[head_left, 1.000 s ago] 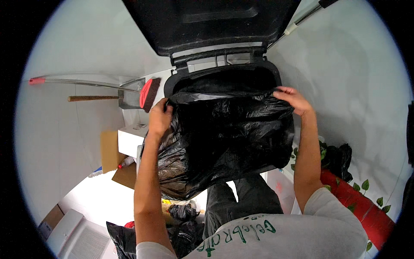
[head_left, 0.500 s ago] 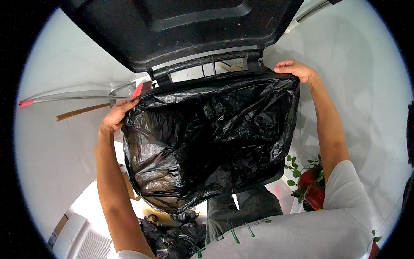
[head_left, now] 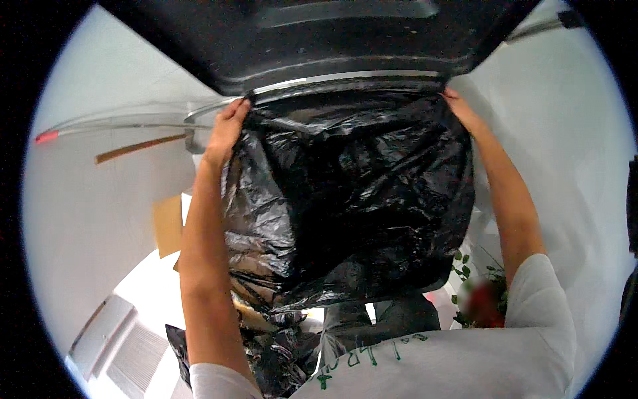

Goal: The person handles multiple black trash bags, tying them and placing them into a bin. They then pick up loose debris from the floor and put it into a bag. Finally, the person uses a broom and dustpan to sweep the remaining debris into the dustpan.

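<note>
A black bin liner [head_left: 359, 186] lines the bin, its mouth spread wide and its film creased and shiny. My left hand [head_left: 229, 126] is closed on the liner's edge at the far left corner of the rim. At the far right corner, the fingers of my right hand [head_left: 460, 110] pinch the edge close to the hinge side. The bin's black lid [head_left: 345, 40] stands raised beyond both hands. Most of the bin's body is hidden under the liner.
Left of the bin, a wooden handle [head_left: 139, 147] and a thin pole with a red tip [head_left: 46, 137] lean by the wall. A crumpled black bag [head_left: 286, 352] lies near my legs. Cardboard [head_left: 167, 225] stands at left, and a leafy plant [head_left: 463, 269] at right.
My left hand has moved away from me and right, along the rim to the far left corner. The right hand has shifted slightly. The rim's back edge now sits closer to the lid.
</note>
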`<state>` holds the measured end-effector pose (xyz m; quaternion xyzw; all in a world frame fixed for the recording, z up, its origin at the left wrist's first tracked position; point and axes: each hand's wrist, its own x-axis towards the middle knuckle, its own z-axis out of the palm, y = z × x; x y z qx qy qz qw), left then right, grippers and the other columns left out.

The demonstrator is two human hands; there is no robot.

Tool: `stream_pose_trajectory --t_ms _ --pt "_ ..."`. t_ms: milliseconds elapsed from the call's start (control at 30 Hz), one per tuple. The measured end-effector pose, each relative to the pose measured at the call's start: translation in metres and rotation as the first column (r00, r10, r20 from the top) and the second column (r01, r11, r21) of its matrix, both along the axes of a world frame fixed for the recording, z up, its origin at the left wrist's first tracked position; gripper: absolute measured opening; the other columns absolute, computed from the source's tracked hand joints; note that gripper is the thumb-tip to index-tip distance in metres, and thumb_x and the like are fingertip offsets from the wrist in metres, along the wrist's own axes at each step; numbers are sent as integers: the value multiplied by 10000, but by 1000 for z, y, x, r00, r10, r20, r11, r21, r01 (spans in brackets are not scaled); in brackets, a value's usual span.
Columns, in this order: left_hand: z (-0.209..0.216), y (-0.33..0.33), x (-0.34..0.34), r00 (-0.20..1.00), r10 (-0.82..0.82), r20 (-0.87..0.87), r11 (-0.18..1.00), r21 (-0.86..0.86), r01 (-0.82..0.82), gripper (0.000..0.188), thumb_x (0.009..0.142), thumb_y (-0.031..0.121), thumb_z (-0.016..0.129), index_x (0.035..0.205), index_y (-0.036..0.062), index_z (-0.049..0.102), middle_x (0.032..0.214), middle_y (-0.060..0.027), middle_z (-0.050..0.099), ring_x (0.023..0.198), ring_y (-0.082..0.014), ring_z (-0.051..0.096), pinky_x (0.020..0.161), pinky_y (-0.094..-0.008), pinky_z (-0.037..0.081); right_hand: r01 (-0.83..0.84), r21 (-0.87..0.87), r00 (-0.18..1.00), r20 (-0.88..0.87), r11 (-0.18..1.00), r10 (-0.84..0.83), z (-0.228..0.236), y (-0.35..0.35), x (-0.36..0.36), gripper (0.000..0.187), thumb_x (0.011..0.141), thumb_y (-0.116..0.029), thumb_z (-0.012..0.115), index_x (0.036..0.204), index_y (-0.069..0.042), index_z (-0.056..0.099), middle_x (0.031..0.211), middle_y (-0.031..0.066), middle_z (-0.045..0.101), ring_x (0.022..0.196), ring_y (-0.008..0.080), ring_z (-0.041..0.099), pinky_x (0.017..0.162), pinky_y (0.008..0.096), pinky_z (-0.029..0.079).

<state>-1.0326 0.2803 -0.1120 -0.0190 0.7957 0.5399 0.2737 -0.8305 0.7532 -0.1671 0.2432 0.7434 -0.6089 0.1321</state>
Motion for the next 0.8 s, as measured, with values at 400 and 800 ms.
stream_pose_trajectory --t_ms 400,800 --pt "5 -28 27 934 -17 357 984 -157 78 303 922 250 459 1109 54 593 955 -31 628 798 -130 574 721 -247 458 504 -651 856 289 568 -428 -63 1 36 494 920 -434 411 1168 -25 532 1108 87 566 1011 210 527 906 333 402" --pt "4 -113 158 891 -134 -434 830 -540 -138 167 845 166 572 882 3 587 807 -121 612 726 -276 564 683 -338 439 663 -84 727 310 744 -613 95 -90 101 663 842 -561 476 1185 5 510 1118 114 565 1044 226 519 924 339 385"
